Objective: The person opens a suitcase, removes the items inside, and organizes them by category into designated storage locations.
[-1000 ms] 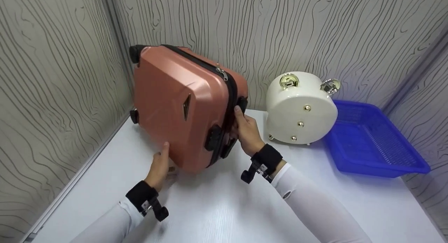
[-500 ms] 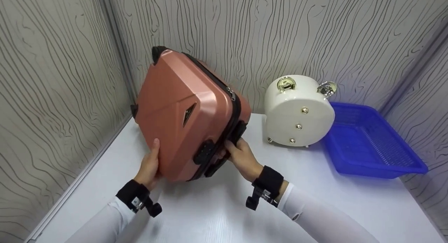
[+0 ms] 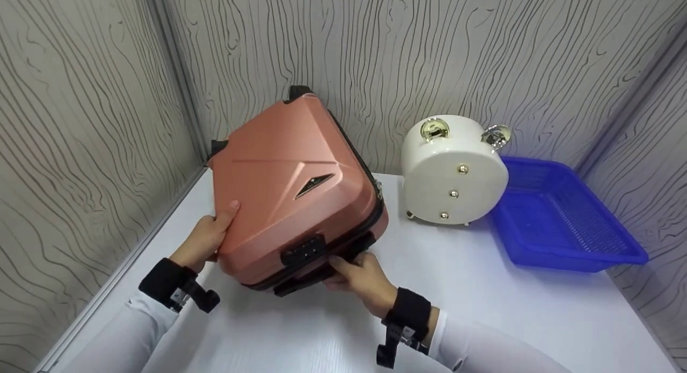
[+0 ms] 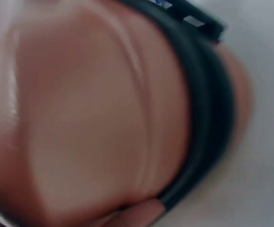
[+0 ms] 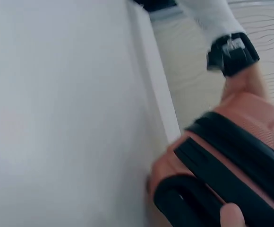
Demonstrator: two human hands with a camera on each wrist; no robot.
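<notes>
A pink hard-shell suitcase (image 3: 268, 147) leans tilted on the white table, its black wheels (image 3: 300, 91) toward the back wall. Its black top handle (image 3: 303, 276) and dark combination lock (image 3: 304, 249) face the near side. My left hand (image 3: 204, 233) grips the suitcase's left edge, thumb on the front shell; its other fingers are mostly hidden behind. With my right hand (image 3: 362, 282) I hold the handle side, thumb over the handle. The right wrist view shows a fingertip (image 5: 231, 215) on the black handle. Blurred pink shell (image 4: 89, 113) fills much of the left wrist view.
Right of the suitcase stands a white round case (image 3: 453, 185) with gold studs and two shiny bell-like tops. Beside it is a blue plastic basket (image 3: 579, 261). Wood-grain patterned walls (image 3: 343, 51) enclose the white table (image 3: 451, 287) at the back and sides.
The suitcase has turned, its handle end swinging down toward the near side and its wheels moving right. My left hand has shifted left along its edge; my right hand has moved lower with the handle.
</notes>
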